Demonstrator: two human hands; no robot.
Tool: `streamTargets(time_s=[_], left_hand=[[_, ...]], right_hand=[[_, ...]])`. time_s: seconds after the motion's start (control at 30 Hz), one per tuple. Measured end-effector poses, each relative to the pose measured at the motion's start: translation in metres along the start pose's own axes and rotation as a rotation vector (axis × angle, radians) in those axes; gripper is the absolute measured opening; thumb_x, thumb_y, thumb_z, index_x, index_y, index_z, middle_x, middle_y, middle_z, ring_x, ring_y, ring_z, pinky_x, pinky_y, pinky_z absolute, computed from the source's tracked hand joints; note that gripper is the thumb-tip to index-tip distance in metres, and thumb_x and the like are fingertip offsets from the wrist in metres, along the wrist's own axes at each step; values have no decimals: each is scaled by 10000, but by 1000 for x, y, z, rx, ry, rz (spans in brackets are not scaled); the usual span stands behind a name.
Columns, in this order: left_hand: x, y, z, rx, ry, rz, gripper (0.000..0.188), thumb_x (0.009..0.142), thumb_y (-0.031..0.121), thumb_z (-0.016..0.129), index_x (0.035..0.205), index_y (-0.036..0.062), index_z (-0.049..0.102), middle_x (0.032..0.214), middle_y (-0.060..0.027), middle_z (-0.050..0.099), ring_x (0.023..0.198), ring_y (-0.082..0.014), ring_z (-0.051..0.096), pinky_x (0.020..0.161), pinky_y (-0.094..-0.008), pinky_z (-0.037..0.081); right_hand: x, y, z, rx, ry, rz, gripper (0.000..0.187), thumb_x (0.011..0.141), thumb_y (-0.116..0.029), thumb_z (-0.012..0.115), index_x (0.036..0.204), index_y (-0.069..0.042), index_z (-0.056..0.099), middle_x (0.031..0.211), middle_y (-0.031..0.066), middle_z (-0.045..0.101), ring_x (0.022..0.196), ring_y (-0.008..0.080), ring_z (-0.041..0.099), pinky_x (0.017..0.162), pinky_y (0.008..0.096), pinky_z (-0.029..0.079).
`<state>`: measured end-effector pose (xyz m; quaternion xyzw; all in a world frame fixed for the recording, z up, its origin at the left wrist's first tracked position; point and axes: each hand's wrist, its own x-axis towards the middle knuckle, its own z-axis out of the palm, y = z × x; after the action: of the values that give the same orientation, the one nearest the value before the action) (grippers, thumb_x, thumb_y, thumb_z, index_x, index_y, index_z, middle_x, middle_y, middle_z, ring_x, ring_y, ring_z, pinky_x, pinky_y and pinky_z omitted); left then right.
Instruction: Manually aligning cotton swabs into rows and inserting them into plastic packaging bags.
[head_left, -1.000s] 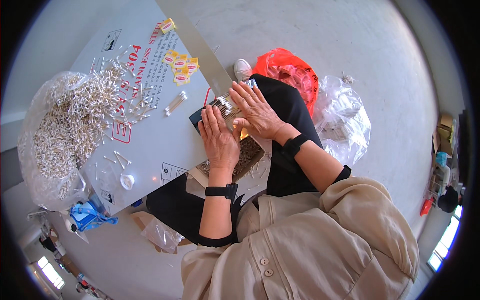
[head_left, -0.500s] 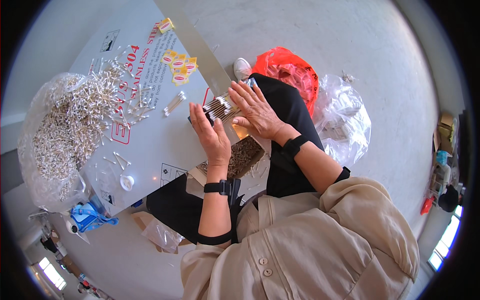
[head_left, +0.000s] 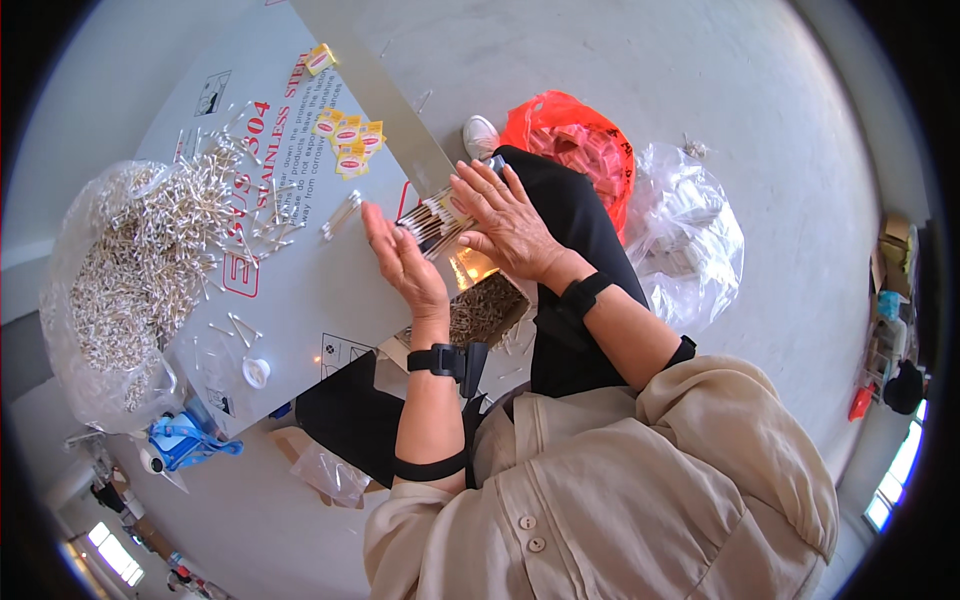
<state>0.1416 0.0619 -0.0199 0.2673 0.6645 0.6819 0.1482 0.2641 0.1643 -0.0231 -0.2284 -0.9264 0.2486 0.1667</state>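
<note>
A bundle of cotton swabs with brown sticks lies between my two hands at the table's near corner. My left hand is open, its fingers stretched out beside the swab ends. My right hand lies open and flat over the other end of the bundle, hiding part of it. A piece of yellow paper or card shows by the right fingers. Left of the bundle a small group of swabs rests on the table. Several yellow and white cards lie beyond it.
A clear bag spills a heap of swabs at the left. A white round lid-like piece sits near the table edge. Below my hands stands an open box of swabs. A red bag and clear bag stand right.
My left hand has shifted slightly left and up, its fingers tilting over the swab ends. My right hand has barely moved. The view has shifted slightly.
</note>
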Motion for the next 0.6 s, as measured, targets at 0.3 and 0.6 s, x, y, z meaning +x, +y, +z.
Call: streamTargets(time_s=[0.3,0.6], left_hand=[[-5,3,-1,-36,60,24,640,1051,385,391,1502,-43,244,1562,-227,253,1465,-301,242,1208,-429,167],[-3,5,10,-115,-6,-33,692,1051,426,361,1507,-65,187,1578,-227,207,1483,-311,194,1219,-435,132]], right_hand=[[10,20,2,465,380,326,622,983,-360,572,1484,-49,374,1542,172,349,1444,316,305,1184,394,225],[27,24,18,1525,250,549,395,1008,-151,555,1384,-33,530,1287,87,613,1197,153,555,1039,298,441]])
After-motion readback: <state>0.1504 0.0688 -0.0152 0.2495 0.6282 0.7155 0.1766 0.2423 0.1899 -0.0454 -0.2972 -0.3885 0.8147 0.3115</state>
